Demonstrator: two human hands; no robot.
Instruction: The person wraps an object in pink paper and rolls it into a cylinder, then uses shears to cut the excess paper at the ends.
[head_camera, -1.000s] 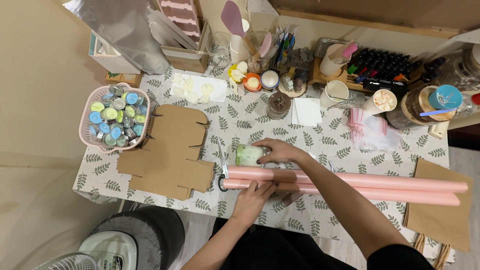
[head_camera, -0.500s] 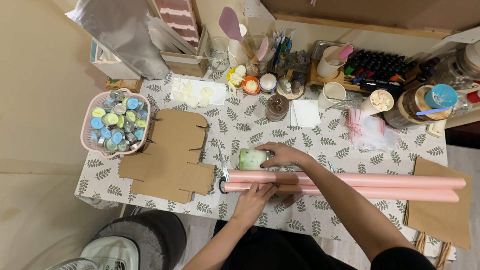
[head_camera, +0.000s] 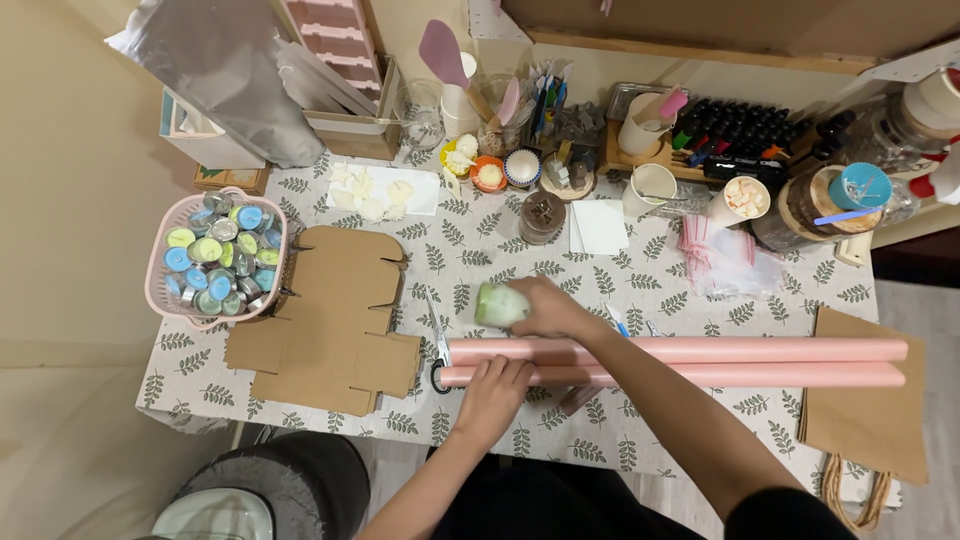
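The tabletop (head_camera: 640, 285), under a leaf-print cloth, carries two long pink rolls (head_camera: 700, 362) lying side by side across its front edge, a flattened cardboard box (head_camera: 330, 325) to their left and a pink basket (head_camera: 218, 262) of small tins beyond that. Since a moment ago the rolls have not shifted; the left hand (head_camera: 492, 392) still presses flat on their near end. The right hand (head_camera: 548, 308) now grips a small pale-green jar (head_camera: 500, 304), tipped sideways, just behind the rolls beside the scissors (head_camera: 437, 345).

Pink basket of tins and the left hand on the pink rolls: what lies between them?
In the head view, a flat unfolded cardboard box and scissors lie between the pink basket and the left hand.
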